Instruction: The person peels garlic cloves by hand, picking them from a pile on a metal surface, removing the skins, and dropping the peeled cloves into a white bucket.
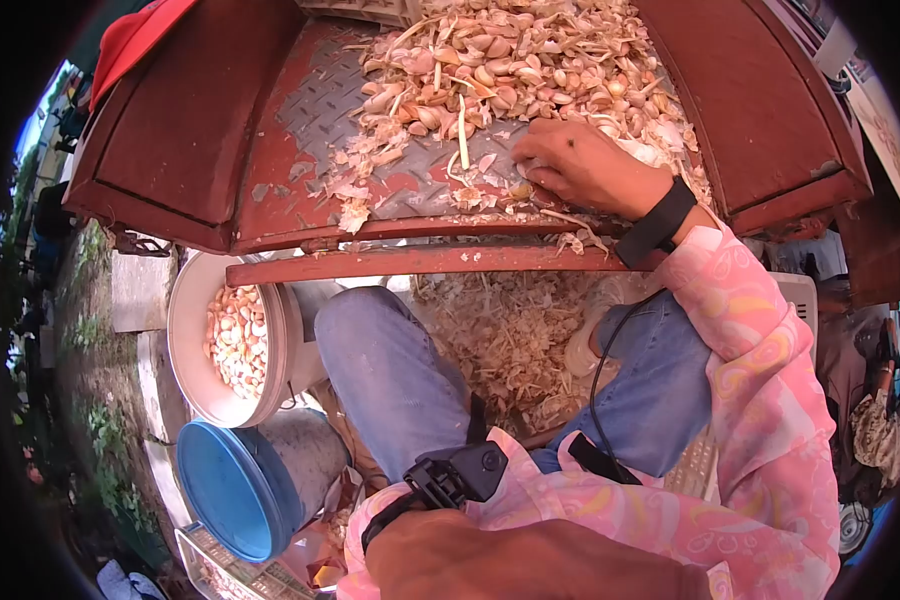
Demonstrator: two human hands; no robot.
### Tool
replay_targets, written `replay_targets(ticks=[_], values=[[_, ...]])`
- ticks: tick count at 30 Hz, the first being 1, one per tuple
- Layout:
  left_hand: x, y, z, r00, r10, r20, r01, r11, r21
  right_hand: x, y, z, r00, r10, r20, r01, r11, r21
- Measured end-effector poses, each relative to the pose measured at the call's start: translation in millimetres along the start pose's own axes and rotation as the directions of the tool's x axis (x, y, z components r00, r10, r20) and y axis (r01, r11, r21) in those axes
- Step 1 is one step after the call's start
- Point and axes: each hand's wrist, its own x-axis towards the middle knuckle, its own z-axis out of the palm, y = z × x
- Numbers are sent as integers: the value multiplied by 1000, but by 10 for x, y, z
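Observation:
My right hand point(585, 170), with a black band point(658, 220) on its wrist, is low over the front of a red metal work surface point(400, 205). Its fingers are bent and drawn together; whatever they may hold is hidden. Just beyond the hand lies a heap of loose garlic cloves point(530, 70) mixed with dry skins and stalks. One pale stalk point(463, 132) lies left of the fingers. My left hand point(530, 555) is close to the camera at the bottom, its fingers not visible. A strap on that wrist carries a small black camera point(470, 468).
Raised red side panels point(170, 140) flank the surface. On the left stand a white bucket point(185, 330) with peeled-looking cloves inside and a blue-lidded bucket point(225, 490). Garlic skins point(520, 340) pile up between my knees. A black cable point(610, 360) crosses my leg.

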Motion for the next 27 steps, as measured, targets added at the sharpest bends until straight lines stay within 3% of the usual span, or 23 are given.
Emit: replay_targets(ticks=[3,6,7,8,9,11,13,15,17,18,21,23,25,27], values=[[-71,287,-178,980,50,-191,25,928,373,50,-1,2,998,-63,-25,62,998,-22],[-144,644,-397,937,129,-324,122,748,653,38,-106,-50,996,52,72,-39,984,-171],[-273,785,-677,839,323,-438,167,614,772,36,-88,-7,995,69,66,-56,981,-185],[-413,966,-1095,635,550,-542,285,486,827,31,-61,57,997,68,35,-59,978,-198],[-647,1233,-1543,609,561,-561,353,442,825,42,-40,86,998,62,2,-60,976,-212],[-941,1462,-2013,403,606,-686,726,244,643,36,-54,68,996,84,-19,-86,976,-198],[-940,1348,-2052,566,575,-591,700,43,712,61,-50,44,998,64,-30,-65,997,-37],[-690,975,-1844,603,469,-645,603,261,754,62,-114,20,995,37,-88,-32,998,58],[-285,412,-1598,706,269,-656,518,436,736,115,-279,-97,996,57,-75,-34,959,281],[-145,144,-1623,795,192,-575,451,448,772,127,-300,-70,993,-8,-115,42,955,292],[167,-426,-1633,817,106,-567,428,549,718,151,-411,-27,974,-108,-199,170,930,325],[249,-604,-1632,802,25,-597,372,760,532,119,-474,-77,974,-101,-201,167,924,344],[236,-614,-1632,805,14,-592,363,778,512,75,-503,-130,989,-24,-147,87,892,444],[221,-590,-1614,807,10,-590,355,790,500,41,-536,-219,986,-33,-162,97,911,402]])
